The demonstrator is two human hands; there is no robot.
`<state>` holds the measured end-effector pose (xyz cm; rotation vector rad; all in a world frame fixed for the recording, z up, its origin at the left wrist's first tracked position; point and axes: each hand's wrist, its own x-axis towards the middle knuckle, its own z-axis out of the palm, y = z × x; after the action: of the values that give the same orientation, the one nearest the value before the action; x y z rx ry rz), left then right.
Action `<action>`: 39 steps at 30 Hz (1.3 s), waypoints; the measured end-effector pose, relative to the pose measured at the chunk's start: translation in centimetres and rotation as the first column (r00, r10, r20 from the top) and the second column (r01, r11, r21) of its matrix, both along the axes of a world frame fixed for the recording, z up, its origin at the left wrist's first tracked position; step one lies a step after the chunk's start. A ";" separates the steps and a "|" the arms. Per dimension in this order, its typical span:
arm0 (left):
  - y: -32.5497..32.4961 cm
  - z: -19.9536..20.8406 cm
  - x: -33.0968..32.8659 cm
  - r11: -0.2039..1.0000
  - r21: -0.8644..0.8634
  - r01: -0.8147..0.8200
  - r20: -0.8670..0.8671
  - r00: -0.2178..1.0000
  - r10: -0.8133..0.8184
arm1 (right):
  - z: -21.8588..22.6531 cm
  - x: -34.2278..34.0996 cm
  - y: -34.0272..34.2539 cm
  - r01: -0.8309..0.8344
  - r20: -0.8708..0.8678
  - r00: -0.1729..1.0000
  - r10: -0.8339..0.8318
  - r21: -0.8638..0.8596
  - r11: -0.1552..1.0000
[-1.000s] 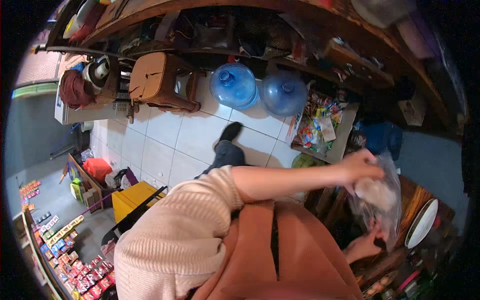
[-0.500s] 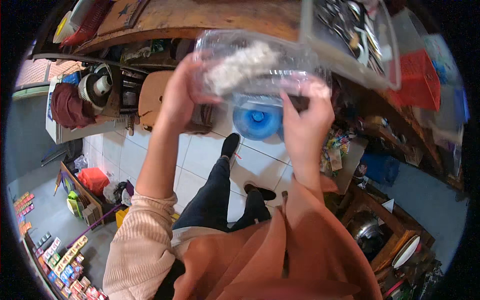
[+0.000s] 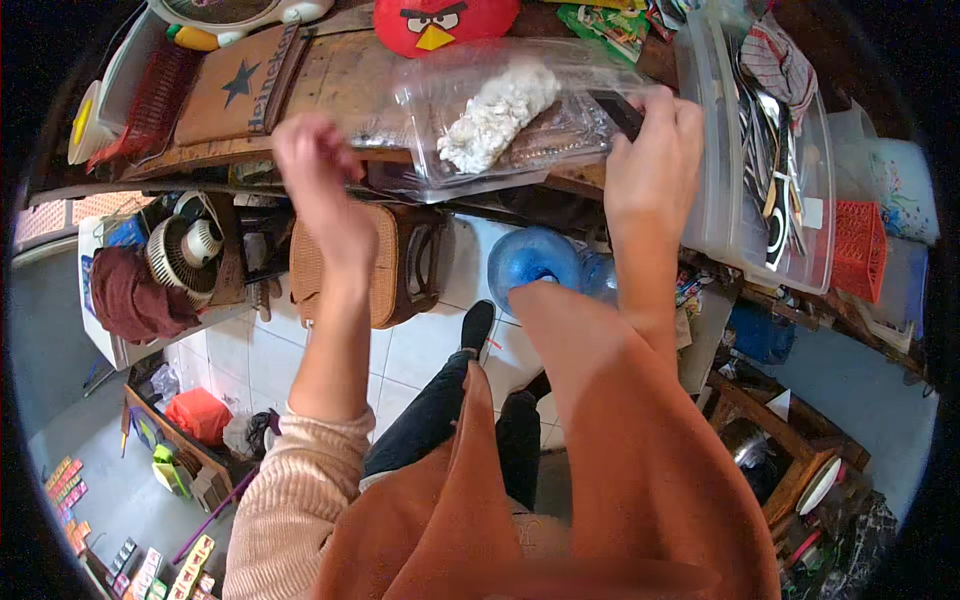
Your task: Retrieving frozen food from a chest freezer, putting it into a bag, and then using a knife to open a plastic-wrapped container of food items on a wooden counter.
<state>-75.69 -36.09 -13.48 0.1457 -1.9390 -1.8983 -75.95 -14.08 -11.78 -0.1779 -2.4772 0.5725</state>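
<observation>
A clear plastic container [image 3: 425, 135] with a crumpled, lumpy white mass [image 3: 500, 115] inside rests at the front edge of the wooden table [image 3: 345, 85]. At its right end, my right hand [image 3: 655, 165] grips the rim, thumb toward the near side. A dark strip [image 3: 617, 113] shows beside these fingers; its kind is unclear. My left hand [image 3: 318, 165] is in the air left of the container, apart from it, near the table edge. Motion smears its fingers, and nothing shows clearly in them.
On the right stands a clear bin [image 3: 815, 235] of cutlery and scissors, beside a red basket [image 3: 858, 250]. A red cartoon bird item [image 3: 445, 25] and a brown board with a star [image 3: 225, 95] lie on the table. Below are a brown chair [image 3: 345, 265] and a blue water jug [image 3: 525, 260].
The container has gone from being held up in both hands to the table. My left hand has let go and moved left; my right hand stays at the container's right end.
</observation>
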 end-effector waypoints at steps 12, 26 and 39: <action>4.7 0.0 -3.5 0.323 -0.904 0.280 0.171 0.930 -0.327 | 1.5 -1.4 -1.2 -0.160 0.260 0.942 0.212 -0.207 0.965; 6.2 -1.3 -5.1 0.280 -0.943 0.180 0.048 0.906 -0.421 | 4.7 0.1 -0.1 -0.158 -0.100 0.985 0.139 -0.213 0.964; 6.3 -0.1 -5.0 0.368 -0.872 0.322 0.174 0.908 -0.382 | 0.6 6.7 -1.6 -0.054 -0.246 0.967 -0.063 -0.441 0.896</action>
<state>-80.72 -29.76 -13.61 -0.7025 -2.8096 -0.7431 -69.29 -15.64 -11.15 -0.2696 -2.0634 1.0880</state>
